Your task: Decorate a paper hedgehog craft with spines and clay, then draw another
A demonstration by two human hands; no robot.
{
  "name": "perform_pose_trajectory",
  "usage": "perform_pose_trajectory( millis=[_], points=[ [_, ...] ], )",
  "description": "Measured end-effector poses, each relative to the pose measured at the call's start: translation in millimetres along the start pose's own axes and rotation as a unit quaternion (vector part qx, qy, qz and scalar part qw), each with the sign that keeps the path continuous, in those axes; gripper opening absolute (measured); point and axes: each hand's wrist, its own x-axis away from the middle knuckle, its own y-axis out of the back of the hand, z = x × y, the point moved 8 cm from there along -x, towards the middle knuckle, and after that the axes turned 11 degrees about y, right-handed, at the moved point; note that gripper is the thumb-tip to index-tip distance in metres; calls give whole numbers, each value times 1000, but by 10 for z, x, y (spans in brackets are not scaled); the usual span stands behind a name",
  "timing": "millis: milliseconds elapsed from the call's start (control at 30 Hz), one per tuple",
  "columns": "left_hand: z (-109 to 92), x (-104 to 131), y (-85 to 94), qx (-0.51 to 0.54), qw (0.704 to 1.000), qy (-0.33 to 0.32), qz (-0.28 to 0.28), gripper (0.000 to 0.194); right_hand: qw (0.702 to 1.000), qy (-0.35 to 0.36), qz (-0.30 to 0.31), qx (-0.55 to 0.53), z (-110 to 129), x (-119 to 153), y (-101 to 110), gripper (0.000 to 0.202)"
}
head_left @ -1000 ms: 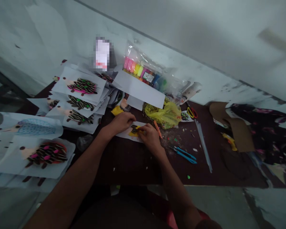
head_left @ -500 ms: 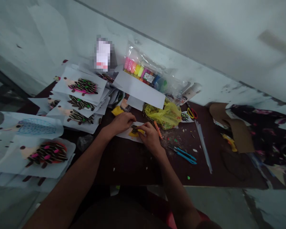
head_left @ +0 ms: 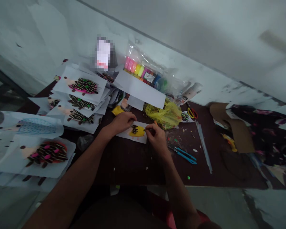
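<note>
A small white paper (head_left: 124, 136) lies on the dark table, carrying a yellow clay shape (head_left: 140, 131) with several dark striped sunflower seeds (head_left: 134, 129) set on its left part. Faint pinkish outlines show below the yellow. My left hand (head_left: 124, 122) rests at the paper's upper left edge, fingers curled together and holding it down. Just right of the yellow shape, my right hand (head_left: 156, 135) pinches one dark sunflower seed (head_left: 144, 129) between thumb and forefinger. An orange stick-like tool (head_left: 155, 122) is partly hidden behind that hand.
Left are stacked hedgehog pictures (head_left: 83, 86). Behind sit a yellow plastic bag (head_left: 164, 114), a white sheet (head_left: 140, 89) and a bag of coloured clay (head_left: 140, 71). To the right lie blue snips (head_left: 185, 155), red-yellow scissors (head_left: 192, 113), clear sticks (head_left: 203, 148) and cardboard (head_left: 240, 135).
My right hand has moved right, off the yellow shape, uncovering it and the paper's right end. It covers more of the orange tool. My left hand has hardly moved.
</note>
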Motion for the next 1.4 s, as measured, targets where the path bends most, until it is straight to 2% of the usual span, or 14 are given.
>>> perform_pose_trajectory(
  millis=[67,133,300,433,600,733,900,1033,1133,1400],
  points=[
    [-58,11,61,51,999,-3,-11,22,999,-13,-21,-21,-2,-22,45,14],
    [-121,27,102,116,993,-4,-9,17,999,7,-28,-13,74,-91,63,18],
    [-231,50,27,258,963,-14,74,16,998,55,-3,28,280,-309,-43,19],
    [-138,17,23,341,937,6,72,18,997,68,-21,11,336,-392,-121,9],
    [-12,-6,33,397,915,43,55,36,995,83,-57,-7,363,-367,-153,18],
    [-20,10,38,374,923,53,69,33,995,80,-59,10,326,-301,-117,25],
    [46,0,233,221,974,44,-25,21,997,70,-30,7,248,-138,-84,23],
    [101,-22,139,110,993,50,0,26,996,75,39,12,243,10,-229,18],
    [129,-27,46,48,998,45,14,29,994,82,60,49,255,59,-308,18],
    [201,-43,-21,24,999,29,27,29,988,88,78,95,267,82,-458,20]
  ],
)
